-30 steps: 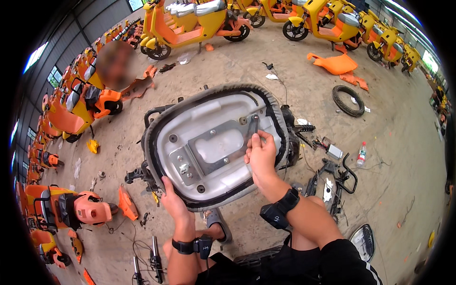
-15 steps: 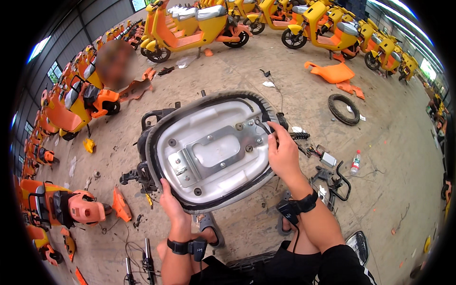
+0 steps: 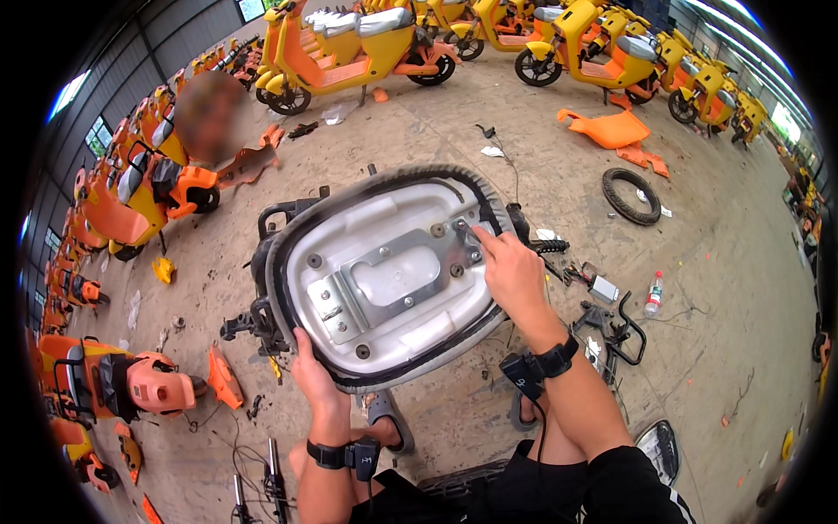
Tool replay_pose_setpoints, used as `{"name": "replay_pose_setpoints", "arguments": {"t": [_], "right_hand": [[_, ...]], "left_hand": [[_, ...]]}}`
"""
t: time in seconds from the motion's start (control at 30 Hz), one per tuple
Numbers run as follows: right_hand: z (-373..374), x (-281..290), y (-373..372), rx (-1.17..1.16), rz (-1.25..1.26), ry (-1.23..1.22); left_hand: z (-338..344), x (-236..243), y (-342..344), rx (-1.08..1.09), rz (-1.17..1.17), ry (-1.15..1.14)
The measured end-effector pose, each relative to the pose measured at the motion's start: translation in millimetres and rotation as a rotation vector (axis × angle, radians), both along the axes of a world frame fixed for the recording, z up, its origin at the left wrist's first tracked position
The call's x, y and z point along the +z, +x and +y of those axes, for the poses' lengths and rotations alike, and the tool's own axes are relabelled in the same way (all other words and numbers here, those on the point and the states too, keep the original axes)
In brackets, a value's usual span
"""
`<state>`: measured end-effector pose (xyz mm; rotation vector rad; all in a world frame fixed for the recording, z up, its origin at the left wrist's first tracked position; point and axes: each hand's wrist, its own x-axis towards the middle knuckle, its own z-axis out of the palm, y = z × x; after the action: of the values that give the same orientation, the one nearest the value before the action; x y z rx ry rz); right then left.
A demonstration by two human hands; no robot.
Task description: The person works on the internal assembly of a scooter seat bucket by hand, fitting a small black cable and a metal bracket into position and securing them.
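An overturned scooter seat (image 3: 384, 349) lies before me, showing its white plastic underside, black edge and grey rim. A silver metal bracket (image 3: 358, 293) is bolted across it. My left hand (image 3: 316, 375) grips the seat's lower left edge, thumb up along the rim. My right hand (image 3: 515, 275) has curled fingers at the bracket's right end, beside two bolts, on a small metal wrench (image 3: 469, 231) that is mostly hidden by them. Dark frame parts (image 3: 262, 319) show beneath and beside the seat.
Rows of yellow-orange scooters (image 3: 367, 61) line the back and left. Orange panels (image 3: 602, 131), a tyre (image 3: 630, 197), a plastic bottle (image 3: 654, 295), a metal box (image 3: 602, 286), tubular parts (image 3: 628, 341) and cables lie around on the concrete floor. My feet in grey clogs (image 3: 393, 424) are below the seat.
Since a second ago my right hand has moved right along the bracket, fingers now closer around the wrench. The seat sits slightly lower in view; my left hand still holds its edge.
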<state>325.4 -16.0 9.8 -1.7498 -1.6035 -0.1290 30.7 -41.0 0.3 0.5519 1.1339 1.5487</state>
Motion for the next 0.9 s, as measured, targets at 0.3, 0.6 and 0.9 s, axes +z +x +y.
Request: {"name": "replay_pose_setpoints", "arguments": {"t": [0.3, 0.6, 0.9], "right_hand": [[4.4, -6.1, 4.3, 0.108, 0.268, -0.026], [0.0, 10.7, 0.9, 0.107, 0.841, -0.379], [-1.4, 9.0, 10.2, 0.287, 1.171, -0.472]], "left_hand": [[-0.9, 3.5, 5.3, 0.052, -0.012, 0.007], [0.8, 3.8, 5.0, 0.077, -0.018, 0.004], [-0.4, 4.9, 2.1, -0.004, -0.032, -0.010]]}}
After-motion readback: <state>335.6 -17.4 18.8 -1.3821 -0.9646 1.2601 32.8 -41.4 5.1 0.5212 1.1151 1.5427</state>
